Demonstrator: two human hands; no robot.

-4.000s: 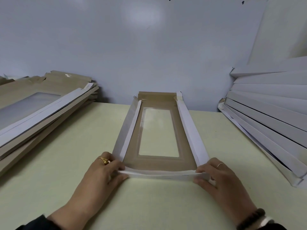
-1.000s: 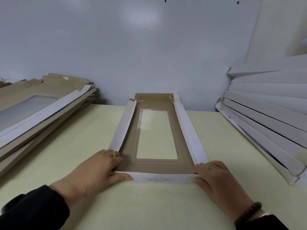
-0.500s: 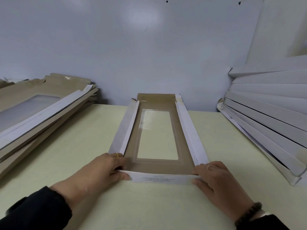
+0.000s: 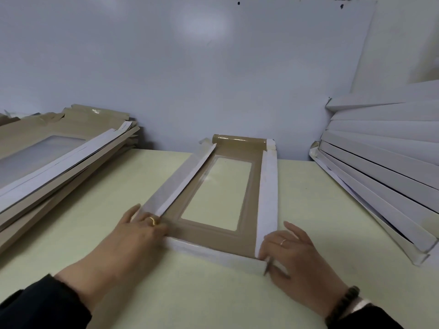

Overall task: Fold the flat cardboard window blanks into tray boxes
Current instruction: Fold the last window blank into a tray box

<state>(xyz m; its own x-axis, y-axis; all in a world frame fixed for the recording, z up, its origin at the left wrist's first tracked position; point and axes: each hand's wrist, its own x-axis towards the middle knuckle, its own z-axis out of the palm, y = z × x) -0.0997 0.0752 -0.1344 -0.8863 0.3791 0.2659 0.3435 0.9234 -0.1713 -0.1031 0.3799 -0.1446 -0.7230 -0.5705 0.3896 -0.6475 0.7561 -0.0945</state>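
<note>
On the pale table [image 4: 95, 210] against a blank wall, the half-folded box [image 4: 213, 233] lies between both hands, left hand [image 4: 133, 236] and right hand [image 4: 294, 252] pinching its near corners, probably so the end wall locks upright.

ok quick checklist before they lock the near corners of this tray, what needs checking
1. Brown cardboard window blank flat on the pale green table: ok.
2. Left hand on the near-left corner: ok.
3. Right hand on the near-right corner: ok.
4. Near white end flap fully upright: not ok, still leaning.
5. Long white side flaps, left and right, raised: ok.
6. Far end flap locked in: cannot tell.
</note>
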